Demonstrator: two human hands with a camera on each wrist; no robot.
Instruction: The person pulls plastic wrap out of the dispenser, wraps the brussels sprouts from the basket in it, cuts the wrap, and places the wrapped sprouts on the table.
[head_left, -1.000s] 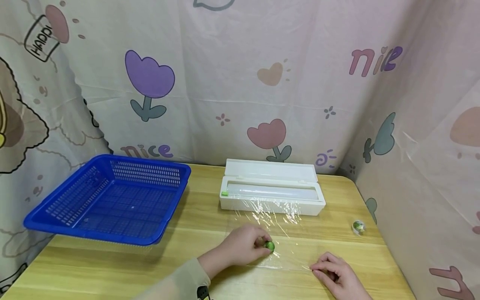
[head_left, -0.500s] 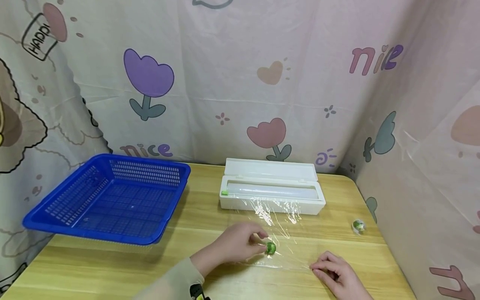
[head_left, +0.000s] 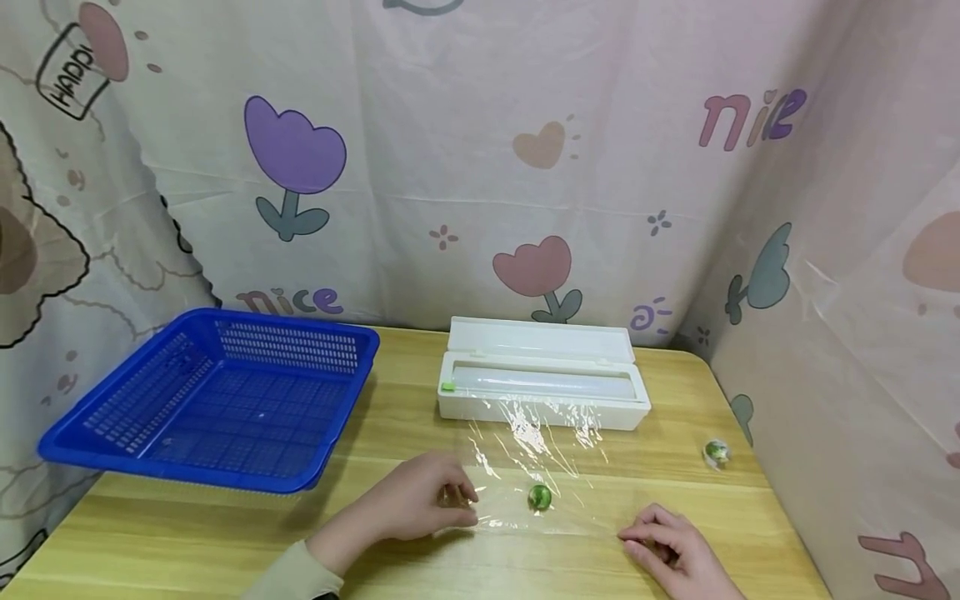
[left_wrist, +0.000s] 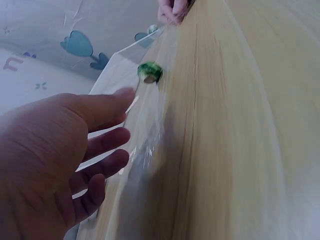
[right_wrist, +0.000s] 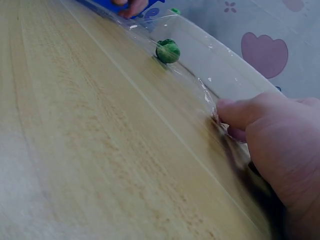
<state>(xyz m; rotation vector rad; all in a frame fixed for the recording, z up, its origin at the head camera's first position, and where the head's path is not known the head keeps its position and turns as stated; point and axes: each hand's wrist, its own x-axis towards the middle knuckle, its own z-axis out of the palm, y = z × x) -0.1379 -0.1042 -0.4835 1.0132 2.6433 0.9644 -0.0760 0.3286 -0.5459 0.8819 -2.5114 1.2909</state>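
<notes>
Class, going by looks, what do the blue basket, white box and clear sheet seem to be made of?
Blue basket: probably satiny moulded plastic, judging by its uniform slotted walls.
White box: likely plastic or coated card; smooth, neat edges.
Clear sheet: apparently thin, glossy plastic film, see-through, glinting along creases.

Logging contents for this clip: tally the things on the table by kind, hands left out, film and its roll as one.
Baskets: 1
Boxes: 1
Film: 1
Sprouts: 2
Total: 5
</notes>
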